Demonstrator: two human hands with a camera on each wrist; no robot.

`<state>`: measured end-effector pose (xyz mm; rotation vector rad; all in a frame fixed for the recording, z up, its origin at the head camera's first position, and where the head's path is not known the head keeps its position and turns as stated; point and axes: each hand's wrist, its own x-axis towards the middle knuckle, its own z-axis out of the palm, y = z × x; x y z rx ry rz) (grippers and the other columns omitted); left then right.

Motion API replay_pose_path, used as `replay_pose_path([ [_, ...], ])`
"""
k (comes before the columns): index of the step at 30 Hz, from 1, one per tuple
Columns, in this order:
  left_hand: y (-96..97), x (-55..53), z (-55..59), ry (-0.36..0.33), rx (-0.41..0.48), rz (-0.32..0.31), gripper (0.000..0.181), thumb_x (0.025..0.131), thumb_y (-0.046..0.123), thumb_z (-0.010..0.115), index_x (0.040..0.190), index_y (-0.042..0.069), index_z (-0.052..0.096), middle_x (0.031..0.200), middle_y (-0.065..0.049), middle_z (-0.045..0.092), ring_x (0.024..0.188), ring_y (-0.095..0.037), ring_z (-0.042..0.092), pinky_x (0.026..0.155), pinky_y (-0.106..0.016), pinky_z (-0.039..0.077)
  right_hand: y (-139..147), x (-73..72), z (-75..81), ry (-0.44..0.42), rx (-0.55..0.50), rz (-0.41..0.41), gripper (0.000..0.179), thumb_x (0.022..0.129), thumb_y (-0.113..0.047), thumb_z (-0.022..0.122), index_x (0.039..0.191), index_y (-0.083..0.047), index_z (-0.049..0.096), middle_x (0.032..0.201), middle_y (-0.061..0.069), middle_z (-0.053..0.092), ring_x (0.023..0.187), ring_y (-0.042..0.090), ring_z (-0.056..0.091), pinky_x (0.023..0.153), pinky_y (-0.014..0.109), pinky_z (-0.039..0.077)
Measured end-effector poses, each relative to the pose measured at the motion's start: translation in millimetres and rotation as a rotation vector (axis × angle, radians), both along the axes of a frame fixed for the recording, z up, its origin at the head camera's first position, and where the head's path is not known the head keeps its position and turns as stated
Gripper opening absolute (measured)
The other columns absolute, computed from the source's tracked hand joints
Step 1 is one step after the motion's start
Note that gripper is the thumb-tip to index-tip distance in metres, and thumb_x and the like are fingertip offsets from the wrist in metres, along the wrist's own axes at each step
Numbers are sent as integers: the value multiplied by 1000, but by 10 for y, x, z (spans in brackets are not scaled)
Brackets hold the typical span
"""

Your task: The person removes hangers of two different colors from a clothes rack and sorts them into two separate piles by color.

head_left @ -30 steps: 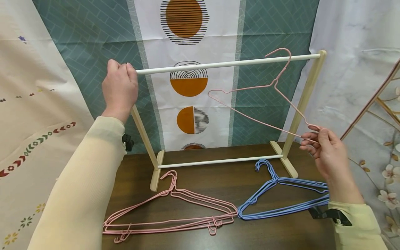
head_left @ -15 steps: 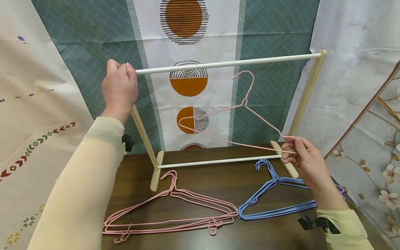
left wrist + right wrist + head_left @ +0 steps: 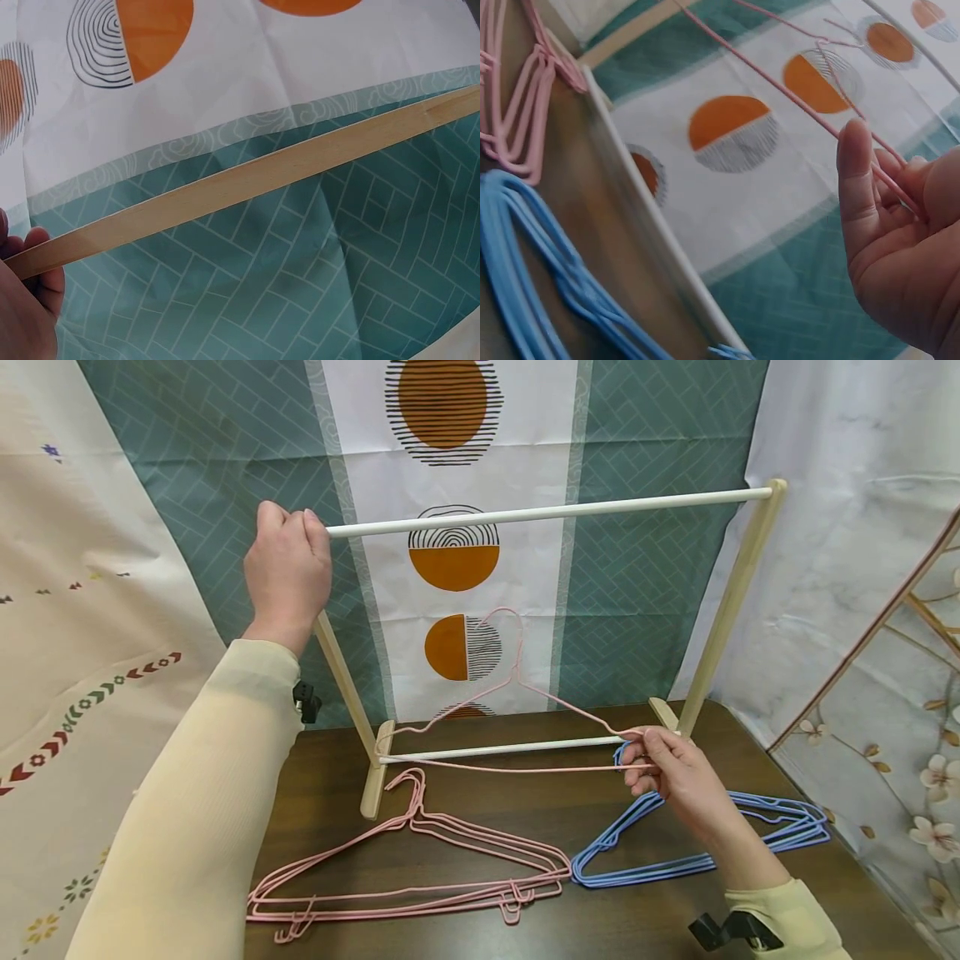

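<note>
My left hand [image 3: 287, 572] grips the top left corner of the clothes rack, where the white top rail [image 3: 547, 513] meets the wooden post [image 3: 225, 187]. With its thumb and fingers, my right hand [image 3: 675, 772] pinches one end of a pink clothes hanger [image 3: 558, 700]. That hanger is upright, hook on top, below the top rail and apart from it. In the right wrist view, my right hand [image 3: 900, 232] has its fingers around the hanger's wire [image 3: 780, 88]. Behind my right hand, the hooks of the blue hangers are partly hidden.
Several pink hangers [image 3: 450, 910] lie stacked on the dark wooden table [image 3: 600, 935] at left. Several blue hangers [image 3: 645, 878] lie to their right. A white lower bar [image 3: 517, 748] joins the rack's feet. Patterned cloths [image 3: 660, 602] hang behind.
The right hand has moved left and down with the pink hanger. Its hook was over the top rail's height and is now well below it. The left hand has stayed in place.
</note>
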<state>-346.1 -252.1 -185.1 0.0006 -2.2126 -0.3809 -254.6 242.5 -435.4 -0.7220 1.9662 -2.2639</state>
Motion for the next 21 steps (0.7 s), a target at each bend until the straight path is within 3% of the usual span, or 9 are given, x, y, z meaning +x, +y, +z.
replay_pose_path([
  [8,8,3,-5,3,-5,2,70,120,38,19,115,-11,68,119,-22,48,74,-40,52,67,-48,43,-345,103,-180,-125,96,29,42,123,-32,40,135,2,62,104,14,65,78,15,72,68,29,63],
  [21,12,6,-2,2,-6,3,70,120,38,19,115,-12,68,119,-22,48,75,-41,53,68,-49,44,-882,245,-450,-263,97,140,45,123,-27,43,139,12,56,101,12,65,75,13,71,67,27,62],
])
